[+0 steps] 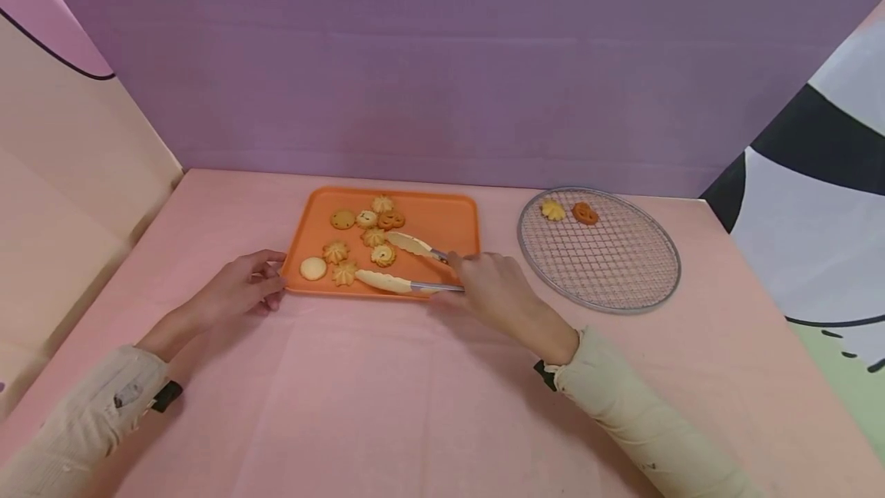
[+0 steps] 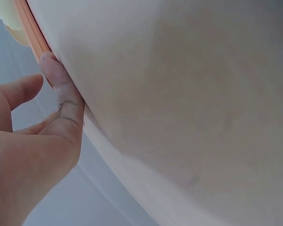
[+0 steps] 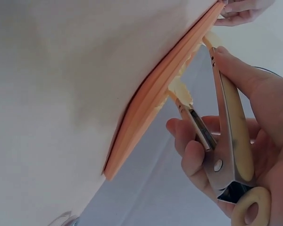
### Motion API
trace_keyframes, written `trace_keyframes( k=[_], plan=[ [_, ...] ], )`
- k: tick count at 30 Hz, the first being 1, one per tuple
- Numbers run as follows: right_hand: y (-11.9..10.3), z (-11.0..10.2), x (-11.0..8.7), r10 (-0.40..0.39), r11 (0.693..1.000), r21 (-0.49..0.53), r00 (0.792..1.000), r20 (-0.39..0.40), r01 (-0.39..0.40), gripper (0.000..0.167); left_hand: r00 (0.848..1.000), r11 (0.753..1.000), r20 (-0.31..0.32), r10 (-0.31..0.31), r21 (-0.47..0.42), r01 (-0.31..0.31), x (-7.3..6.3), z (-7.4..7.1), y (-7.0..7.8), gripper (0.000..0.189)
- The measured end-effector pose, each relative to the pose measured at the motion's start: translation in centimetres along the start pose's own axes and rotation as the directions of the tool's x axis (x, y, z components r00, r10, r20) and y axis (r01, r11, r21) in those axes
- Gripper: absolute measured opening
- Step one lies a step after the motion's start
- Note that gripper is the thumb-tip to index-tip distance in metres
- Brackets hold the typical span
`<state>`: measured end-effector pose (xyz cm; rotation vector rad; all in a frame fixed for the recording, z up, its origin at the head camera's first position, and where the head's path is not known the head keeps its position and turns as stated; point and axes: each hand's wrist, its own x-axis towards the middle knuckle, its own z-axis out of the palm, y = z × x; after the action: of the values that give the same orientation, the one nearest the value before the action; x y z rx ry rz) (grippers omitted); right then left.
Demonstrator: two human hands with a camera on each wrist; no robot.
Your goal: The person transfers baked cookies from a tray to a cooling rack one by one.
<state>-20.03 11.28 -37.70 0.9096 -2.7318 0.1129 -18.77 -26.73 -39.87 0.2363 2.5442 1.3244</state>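
Note:
My right hand grips a pair of metal tongs with cream handles and tips. The tongs are spread over an orange tray. One tip lies beside a star-shaped cookie, the other beside a second star-shaped cookie near the front rim. Between the tips sits a ring-shaped cookie. With its fingertips, my left hand touches the tray's left edge near the front corner; its thumb stands apart from the rim in the left wrist view.
Other cookies on the tray include a plain round one and a pretzel. A round wire rack lies to the right, bearing a yellow flower-shaped cookie and a brown pretzel. A purple wall rises behind the pink table.

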Motion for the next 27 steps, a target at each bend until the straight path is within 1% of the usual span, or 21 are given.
trace_keyframes(
  k=[7, 19, 27],
  plan=[
    [0.08, -0.04, -0.12, 0.010, 1.000, 0.008, 1.000, 0.014, -0.010, 0.049, 1.000, 1.000, -0.003, -0.006, 0.001, 0.006, 0.04, 0.00, -0.06, 0.052],
    [0.50, 0.03, -0.49, -0.002, 1.000, -0.013, 1.000, -0.022, 0.001, 0.049, 1.000, 1.000, -0.004, -0.008, -0.004, 0.008, -0.03, 0.00, 0.06, 0.053],
    [0.41, 0.03, -0.73, -0.022, 0.997, -0.078, 0.999, -0.040, 0.019, 0.046, 1.000, 1.000, -0.003, -0.011, -0.009, 0.011, 0.00, 0.04, -0.10, 0.054]
  ],
)
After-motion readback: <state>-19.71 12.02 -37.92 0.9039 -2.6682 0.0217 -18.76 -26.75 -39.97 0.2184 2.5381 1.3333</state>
